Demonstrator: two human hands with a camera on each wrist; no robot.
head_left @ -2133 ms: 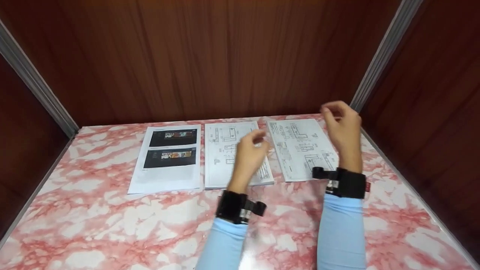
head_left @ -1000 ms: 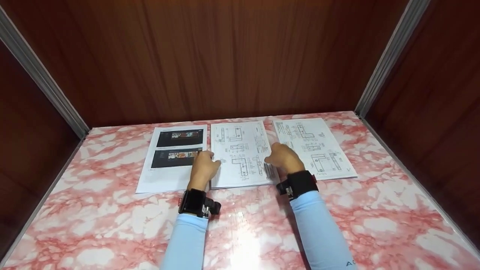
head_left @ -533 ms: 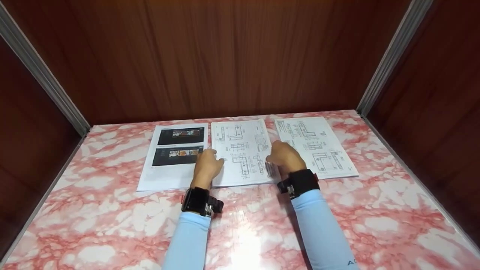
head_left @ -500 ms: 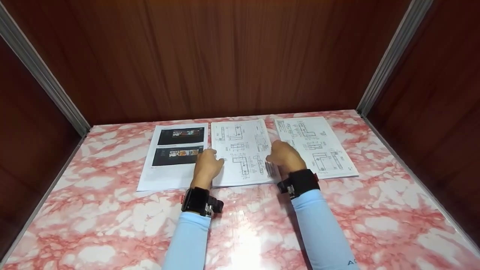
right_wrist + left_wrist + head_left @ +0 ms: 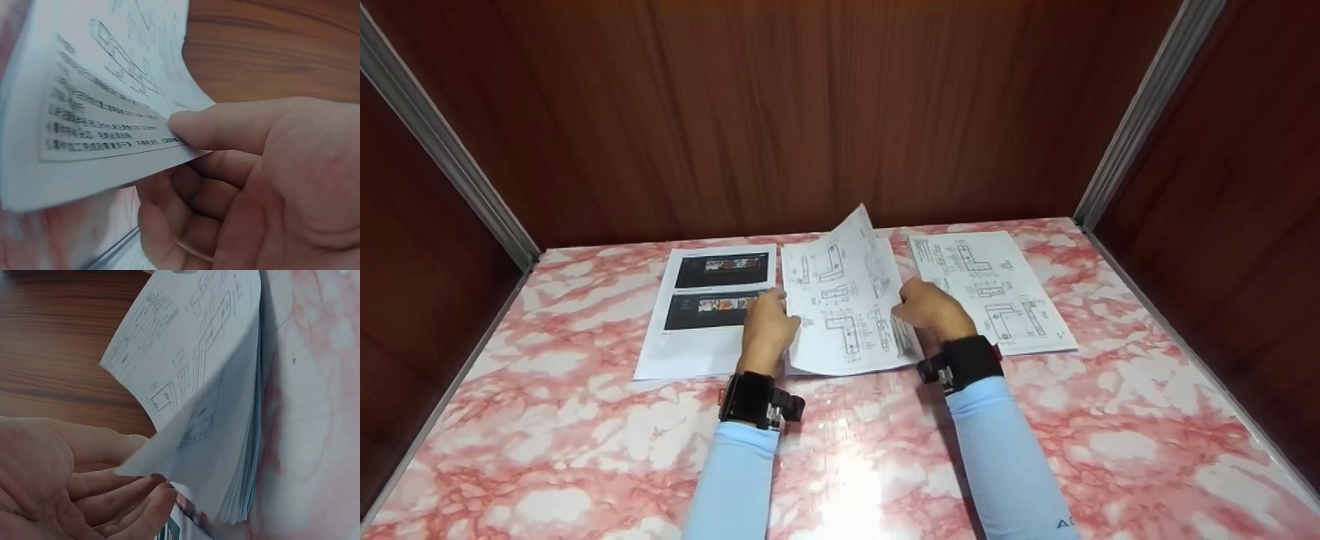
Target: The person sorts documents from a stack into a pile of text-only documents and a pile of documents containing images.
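Observation:
In the head view, a sheet of paper (image 5: 840,292) printed with technical drawings is lifted and bent over the middle stack, its far corner standing up. My left hand (image 5: 769,330) pinches this sheet's left edge; the left wrist view shows the thumb (image 5: 107,444) and fingers at the edge, with the layered pages of the stack (image 5: 239,495) beneath. At the right edge, my right hand (image 5: 936,311) pinches the sheet, its thumb (image 5: 225,126) on top and the other fingers curled below. Printed lines of text (image 5: 107,126) lie beside that thumb.
To the left lies a white paper stack (image 5: 697,352) with two dark printed pictures. A further stack of drawings (image 5: 997,292) lies to the right. All rest on a red-and-white marbled table (image 5: 585,450), with brown wood panels (image 5: 810,112) behind and at the sides.
Both hands came down from the air over the right papers to the two sides of the middle stack. Since half a second ago, its top sheet has risen and buckled, far corner up.

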